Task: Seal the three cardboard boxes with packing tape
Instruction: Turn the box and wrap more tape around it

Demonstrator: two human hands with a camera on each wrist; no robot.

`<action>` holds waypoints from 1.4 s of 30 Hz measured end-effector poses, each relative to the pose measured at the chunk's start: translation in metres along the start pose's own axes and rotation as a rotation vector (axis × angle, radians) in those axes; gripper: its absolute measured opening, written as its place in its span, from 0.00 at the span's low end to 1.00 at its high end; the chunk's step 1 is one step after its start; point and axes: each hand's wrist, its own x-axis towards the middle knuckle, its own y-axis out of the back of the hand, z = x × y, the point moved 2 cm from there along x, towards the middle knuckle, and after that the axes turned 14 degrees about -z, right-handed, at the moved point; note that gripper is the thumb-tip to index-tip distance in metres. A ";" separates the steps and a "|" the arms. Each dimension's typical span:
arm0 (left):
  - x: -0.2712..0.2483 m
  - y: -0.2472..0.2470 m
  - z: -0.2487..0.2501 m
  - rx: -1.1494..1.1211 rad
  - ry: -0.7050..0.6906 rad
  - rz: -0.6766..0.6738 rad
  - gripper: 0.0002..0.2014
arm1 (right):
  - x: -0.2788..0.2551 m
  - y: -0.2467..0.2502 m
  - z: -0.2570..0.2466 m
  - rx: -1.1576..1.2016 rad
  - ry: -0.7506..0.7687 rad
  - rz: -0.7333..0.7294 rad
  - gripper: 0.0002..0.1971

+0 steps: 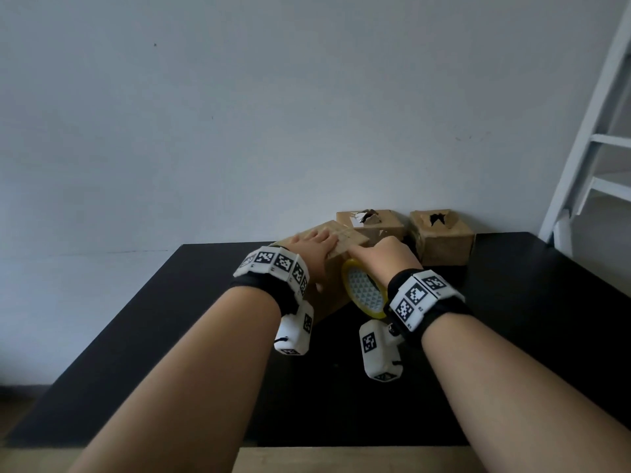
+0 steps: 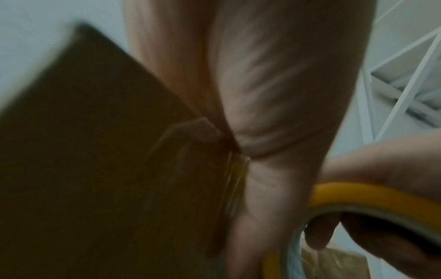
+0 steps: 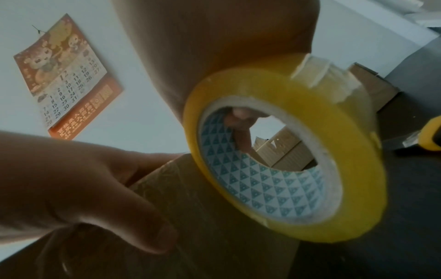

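The nearest cardboard box (image 1: 336,285) stands mid-table, and its side (image 3: 214,217) shows glossy tape. My left hand (image 1: 314,245) lies flat on its top with straight fingers, the thumb (image 3: 148,234) down the near side. My right hand (image 1: 382,256) grips a yellow tape roll (image 1: 365,290) at the box's right edge, with fingers through the core (image 3: 241,120). Two more boxes, one in the middle (image 1: 370,223) and one to the right (image 1: 440,237), stand against the wall with torn, gaping tops. The left wrist view is blurred and shows the box side (image 2: 95,151) and the roll's rim (image 2: 358,194).
The black table (image 1: 170,336) ends at a grey wall. A white metal frame (image 1: 587,131) rises at the far right. A calendar (image 3: 64,75) hangs on the wall. A yellow-and-black object (image 3: 432,136) lies on the table to the right of the roll.
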 end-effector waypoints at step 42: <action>-0.004 0.034 -0.038 -0.491 -0.006 -0.026 0.35 | -0.019 0.016 -0.019 0.294 0.304 0.033 0.21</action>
